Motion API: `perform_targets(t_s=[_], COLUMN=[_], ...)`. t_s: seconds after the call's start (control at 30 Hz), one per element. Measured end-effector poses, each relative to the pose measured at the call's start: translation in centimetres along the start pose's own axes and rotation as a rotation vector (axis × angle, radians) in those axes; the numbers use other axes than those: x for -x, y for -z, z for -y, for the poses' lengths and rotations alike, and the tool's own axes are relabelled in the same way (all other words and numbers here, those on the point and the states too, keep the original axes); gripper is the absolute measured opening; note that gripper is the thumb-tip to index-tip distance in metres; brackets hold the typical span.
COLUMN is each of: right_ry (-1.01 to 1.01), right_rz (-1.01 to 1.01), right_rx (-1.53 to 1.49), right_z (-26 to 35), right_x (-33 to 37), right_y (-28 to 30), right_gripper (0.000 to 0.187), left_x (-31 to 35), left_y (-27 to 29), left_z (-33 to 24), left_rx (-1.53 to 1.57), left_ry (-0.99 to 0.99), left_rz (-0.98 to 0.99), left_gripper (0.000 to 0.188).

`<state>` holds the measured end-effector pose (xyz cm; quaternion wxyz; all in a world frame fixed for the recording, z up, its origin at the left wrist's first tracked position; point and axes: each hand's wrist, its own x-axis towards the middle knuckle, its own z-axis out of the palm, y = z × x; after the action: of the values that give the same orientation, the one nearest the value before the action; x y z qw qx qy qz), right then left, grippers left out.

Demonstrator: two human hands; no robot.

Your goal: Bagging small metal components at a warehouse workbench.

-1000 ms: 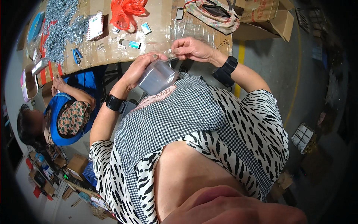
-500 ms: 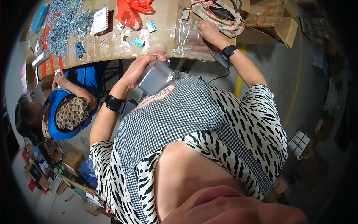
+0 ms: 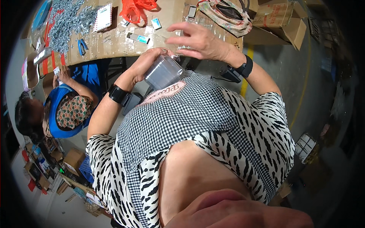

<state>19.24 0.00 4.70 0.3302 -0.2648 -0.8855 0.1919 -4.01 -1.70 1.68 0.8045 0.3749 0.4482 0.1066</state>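
A clear plastic container (image 3: 164, 74) is tilted against my chequered apron (image 3: 178, 110), just below the table's front edge. My left hand (image 3: 147, 64) is closed around its upper left side. Above and to the right of the container's mouth hovers my right hand (image 3: 203, 42), its fingers stretched out to the left and spread apart. Nothing shows between them. A floral cloth bag (image 3: 224, 17) lies on the table beyond the right hand, and a small grey-framed box (image 3: 192, 11) sits to the left of the bag.
On the cardboard-covered table (image 3: 110, 47) lie a heap of small metal parts (image 3: 62, 28), a notepad (image 3: 103, 18), a red plastic bag (image 3: 134, 10), small blue-and-white boxes (image 3: 156, 23) and a blue stapler (image 3: 81, 47). A co-worker (image 3: 72, 106) sits at left. An open carton (image 3: 279, 24) stands at right.
My right hand has lifted off the table beside the floral bag and moved left toward the container, fingers spreading. The left hand and container have shifted slightly right.
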Motion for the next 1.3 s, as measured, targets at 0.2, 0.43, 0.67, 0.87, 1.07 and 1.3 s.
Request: perform_targets(t_s=[0.2,0.43,0.67,0.87,1.07,1.3], right_ry=[0.085,0.112,-0.430,-0.542,-0.495,-0.433], right_rz=[0.147,0.290,-0.118,-0.108,0.026,0.071], right_rx=[0.078,0.222,0.102,0.184,0.279,0.392], right_z=[1.6,-0.4,-10.3,-14.4,-14.2,-14.0], right_x=[0.1,2.3,8.7,13.2,13.8,12.3], right_y=[0.3,-1.0,-0.7,-2.3,-3.7,-4.4], right_gripper=[0.046,0.023,0.014,0.014,0.012,0.014], left_x=[1.0,-0.4,0.0,0.7,1.4,1.7], left_y=[-0.9,-0.7,-1.0,0.0,0.7,2.8], left_z=[-0.7,-0.1,-0.9,0.0,1.3,1.5], left_rx=[0.034,-0.005,0.040,0.090,0.013,0.036], left_ry=[0.060,0.022,0.040,-0.052,-0.096,-0.108], left_rz=[-0.044,0.031,0.067,0.172,0.215,0.182], left_gripper=[0.033,0.039,0.047,0.051,0.063,0.070])
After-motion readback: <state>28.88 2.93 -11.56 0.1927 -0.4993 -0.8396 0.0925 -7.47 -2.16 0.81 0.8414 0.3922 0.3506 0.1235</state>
